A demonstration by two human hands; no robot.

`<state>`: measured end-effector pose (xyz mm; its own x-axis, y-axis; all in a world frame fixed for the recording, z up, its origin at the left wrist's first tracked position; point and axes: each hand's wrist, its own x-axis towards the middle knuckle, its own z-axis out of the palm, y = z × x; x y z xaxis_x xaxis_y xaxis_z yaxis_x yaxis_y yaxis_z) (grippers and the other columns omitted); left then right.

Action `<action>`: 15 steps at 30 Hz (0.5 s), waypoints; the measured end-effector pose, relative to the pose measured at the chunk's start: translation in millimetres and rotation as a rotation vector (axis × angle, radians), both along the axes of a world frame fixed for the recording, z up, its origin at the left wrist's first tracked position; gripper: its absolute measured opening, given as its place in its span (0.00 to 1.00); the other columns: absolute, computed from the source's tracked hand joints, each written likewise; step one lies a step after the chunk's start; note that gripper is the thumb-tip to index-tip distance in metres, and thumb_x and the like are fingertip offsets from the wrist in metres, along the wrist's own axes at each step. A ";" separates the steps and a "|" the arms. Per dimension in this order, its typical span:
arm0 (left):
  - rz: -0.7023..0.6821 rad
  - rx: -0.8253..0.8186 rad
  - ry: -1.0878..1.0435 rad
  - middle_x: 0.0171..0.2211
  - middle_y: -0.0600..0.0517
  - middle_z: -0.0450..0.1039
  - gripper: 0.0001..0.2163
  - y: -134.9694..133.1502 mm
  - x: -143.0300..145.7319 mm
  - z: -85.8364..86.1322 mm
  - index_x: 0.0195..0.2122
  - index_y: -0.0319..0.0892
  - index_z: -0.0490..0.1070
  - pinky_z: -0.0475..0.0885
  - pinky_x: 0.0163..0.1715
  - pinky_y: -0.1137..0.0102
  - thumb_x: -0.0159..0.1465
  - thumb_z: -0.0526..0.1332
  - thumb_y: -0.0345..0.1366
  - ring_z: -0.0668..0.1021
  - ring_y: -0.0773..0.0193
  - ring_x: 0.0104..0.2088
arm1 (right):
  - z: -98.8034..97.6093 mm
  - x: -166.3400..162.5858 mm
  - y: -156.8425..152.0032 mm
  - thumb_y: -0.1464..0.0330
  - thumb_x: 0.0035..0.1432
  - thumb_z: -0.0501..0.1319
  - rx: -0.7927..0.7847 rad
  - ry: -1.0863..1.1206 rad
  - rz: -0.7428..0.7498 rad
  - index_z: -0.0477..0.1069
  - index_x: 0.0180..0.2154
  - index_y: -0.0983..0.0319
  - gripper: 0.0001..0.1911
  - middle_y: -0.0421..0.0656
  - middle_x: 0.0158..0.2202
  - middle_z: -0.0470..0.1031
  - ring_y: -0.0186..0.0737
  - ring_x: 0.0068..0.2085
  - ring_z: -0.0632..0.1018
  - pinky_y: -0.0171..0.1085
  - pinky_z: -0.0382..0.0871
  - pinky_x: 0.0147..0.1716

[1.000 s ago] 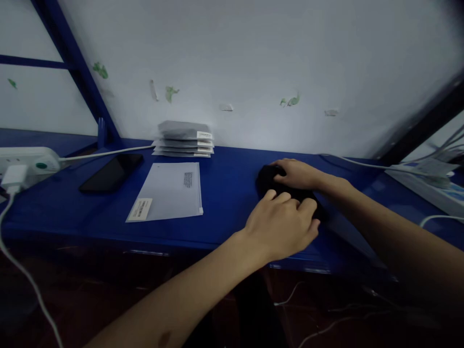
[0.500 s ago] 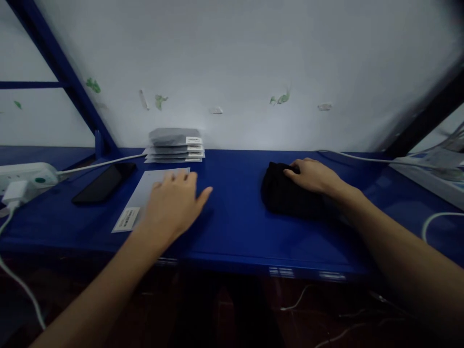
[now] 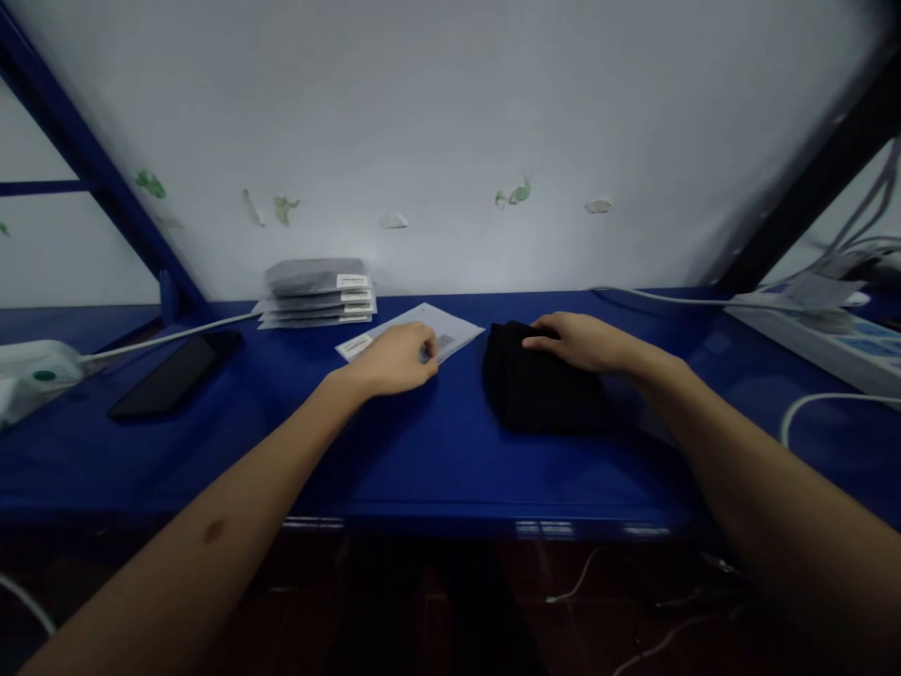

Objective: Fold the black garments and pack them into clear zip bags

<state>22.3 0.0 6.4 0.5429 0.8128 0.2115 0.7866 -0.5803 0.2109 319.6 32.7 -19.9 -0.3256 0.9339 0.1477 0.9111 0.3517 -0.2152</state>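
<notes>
My left hand (image 3: 401, 359) has its fingers curled and closed on the near edge of a flat, pale plastic packaging bag (image 3: 456, 329). This bag lies at a slant on the blue table and carries a white printed label; my hand covers part of it. On the right, a bundle of folded black cloth (image 3: 545, 390) rests on the table. My right hand (image 3: 581, 340) grips its far upper side, thumb on top, with the other fingers largely hidden. Behind my left hand, at the wall, is a stack of filled plastic bags (image 3: 316, 291) with white labels.
A black phone (image 3: 175, 374) lies on the left of the blue table (image 3: 422, 460), near a white power strip (image 3: 42, 366). White cables run along both sides. At the right edge sits a pale box-like item (image 3: 809, 338). A white wall (image 3: 450, 122) stands behind.
My left hand has moved right, its spread fingers now curled, and the flat bag has shifted right and turned with it. My right hand stays on the black cloth. The view has shifted slightly.
</notes>
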 end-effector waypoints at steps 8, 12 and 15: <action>0.094 0.012 -0.263 0.40 0.47 0.80 0.06 19.4 -1.8 -14.4 0.34 0.42 0.76 0.68 0.47 0.63 0.61 0.60 0.33 0.78 0.57 0.43 | 10.7 -4.6 -13.2 0.60 0.61 0.59 0.026 0.016 -0.005 0.75 0.44 0.58 0.13 0.47 0.42 0.81 0.48 0.41 0.79 0.43 0.71 0.40; 0.101 0.007 -0.273 0.40 0.48 0.80 0.05 18.0 -0.4 -15.1 0.33 0.43 0.77 0.68 0.46 0.62 0.61 0.60 0.33 0.78 0.57 0.42 | 12.7 -11.6 -19.2 0.62 0.59 0.61 0.070 0.006 -0.011 0.73 0.49 0.57 0.16 0.46 0.42 0.80 0.48 0.41 0.79 0.43 0.71 0.39; 0.104 -0.018 -0.290 0.41 0.48 0.81 0.05 17.8 1.2 -15.2 0.34 0.43 0.78 0.69 0.47 0.61 0.61 0.61 0.34 0.78 0.55 0.43 | 13.9 -21.2 -25.6 0.65 0.58 0.60 0.089 0.038 0.038 0.73 0.49 0.57 0.16 0.45 0.44 0.80 0.49 0.43 0.79 0.43 0.71 0.42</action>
